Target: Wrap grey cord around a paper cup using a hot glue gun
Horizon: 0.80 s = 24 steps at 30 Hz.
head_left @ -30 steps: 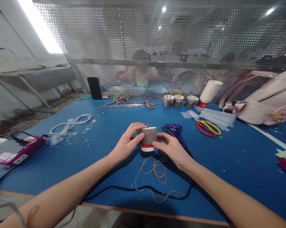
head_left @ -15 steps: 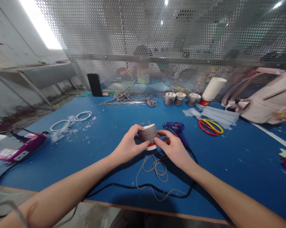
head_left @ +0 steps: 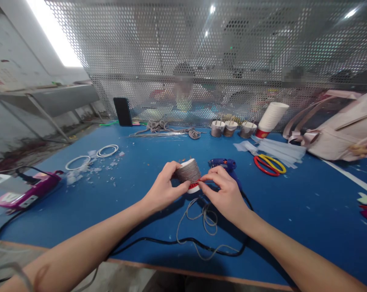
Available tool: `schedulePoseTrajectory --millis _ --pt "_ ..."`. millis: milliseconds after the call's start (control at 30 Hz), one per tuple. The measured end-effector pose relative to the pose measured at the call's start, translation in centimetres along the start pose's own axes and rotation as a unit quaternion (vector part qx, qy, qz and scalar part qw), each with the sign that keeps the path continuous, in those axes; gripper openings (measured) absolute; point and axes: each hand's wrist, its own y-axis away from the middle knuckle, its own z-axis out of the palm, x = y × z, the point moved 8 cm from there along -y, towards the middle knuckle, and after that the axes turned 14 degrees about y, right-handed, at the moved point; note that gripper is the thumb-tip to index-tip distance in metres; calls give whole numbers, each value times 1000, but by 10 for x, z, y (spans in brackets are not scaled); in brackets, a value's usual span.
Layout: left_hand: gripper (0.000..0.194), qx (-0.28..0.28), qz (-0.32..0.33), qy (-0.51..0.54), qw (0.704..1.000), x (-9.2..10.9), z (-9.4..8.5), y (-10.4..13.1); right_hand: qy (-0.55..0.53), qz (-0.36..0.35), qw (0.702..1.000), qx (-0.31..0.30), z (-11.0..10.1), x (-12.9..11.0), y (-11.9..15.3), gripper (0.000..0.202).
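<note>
A paper cup (head_left: 188, 171) wrapped in grey cord is tilted above the blue table, its red and white end uncovered. My left hand (head_left: 167, 187) grips it from the left, thumb near the red band. At the cup's right side, my right hand (head_left: 224, 192) pinches the grey cord close to the red band. Loose loops of the grey cord (head_left: 212, 233) lie on the table below the hands. Just behind my right hand rests a blue glue gun (head_left: 223, 163), partly covered by that hand.
Scissors with red and yellow handles (head_left: 266, 172) lie right, near translucent strips (head_left: 281, 150). Cord-wrapped cups (head_left: 217, 129) and a cup stack (head_left: 273, 117) stand behind. White rings (head_left: 107, 151) and a purple power strip (head_left: 29, 192) are left. A black cable (head_left: 147, 240) crosses the front.
My right hand has shifted from holding the cup's side to pinching the cord lower down, near the red band. The cup is slightly more tilted, and the loose cord loops have moved a little.
</note>
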Motion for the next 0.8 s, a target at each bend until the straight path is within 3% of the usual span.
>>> schedulePoseTrajectory --millis 433,600,700,800 --pt "24 -8 33 -71 997 3 2 2 11 -5 1000 3 0 -4 1 11" --pt "26 16 35 -78 996 4 -1 2 1 -11 1000 11 -3 -9 3 12" --pt "26 35 38 -73 996 5 -5 2 4 -65 998 0 -3 -24 6 15" --pt "25 46 43 -76 995 5 -9 2 76 -213 974 -24 -7 -56 18 17"
